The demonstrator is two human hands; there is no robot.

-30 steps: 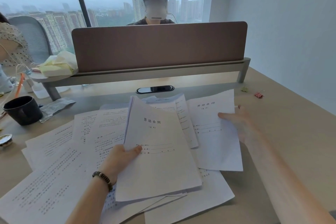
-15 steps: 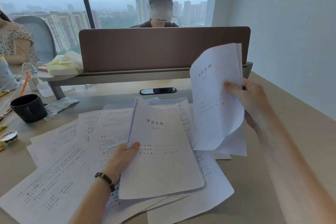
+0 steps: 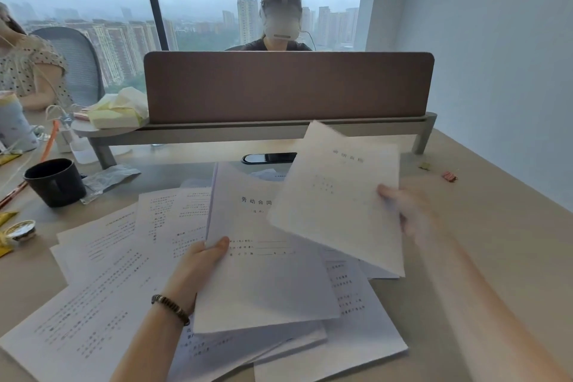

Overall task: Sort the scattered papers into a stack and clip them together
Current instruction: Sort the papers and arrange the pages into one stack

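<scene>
I sit at a pale desk (image 3: 496, 242), and the brown divider panel (image 3: 288, 87) across its far side is my reference for everything here. Far to the left of the panel, near the desk's left edge, a small round foil-topped tub (image 3: 21, 231) sits beside yellow wrappers. Below the panel's left end stands a black mug (image 3: 55, 181), with a crumpled clear wrapper (image 3: 108, 177) just beside it. On the shelf at the panel's left end lies a heap of pale yellow paper (image 3: 119, 113).

In front of the panel, toward me, loose printed sheets (image 3: 102, 282) lie fanned and overlapping across the desk. My left hand (image 3: 198, 270), with a beaded bracelet (image 3: 170, 308) on the wrist, grips a gathered stack of papers (image 3: 263, 273) at its left edge, thumb on the cover page. The stack is lifted at an angle above the loose sheets, directly below the panel's middle.

Below the panel's right half, my right hand (image 3: 406, 211) is blurred; it holds a single cover sheet (image 3: 338, 198) by its right edge, raised off the desk and overlapping the stack's upper right corner. Below the panel's right end, a small pink binder clip (image 3: 449, 176) lies on the bare desk, well apart from the papers, with a smaller greenish clip (image 3: 424, 166) near it.
</scene>
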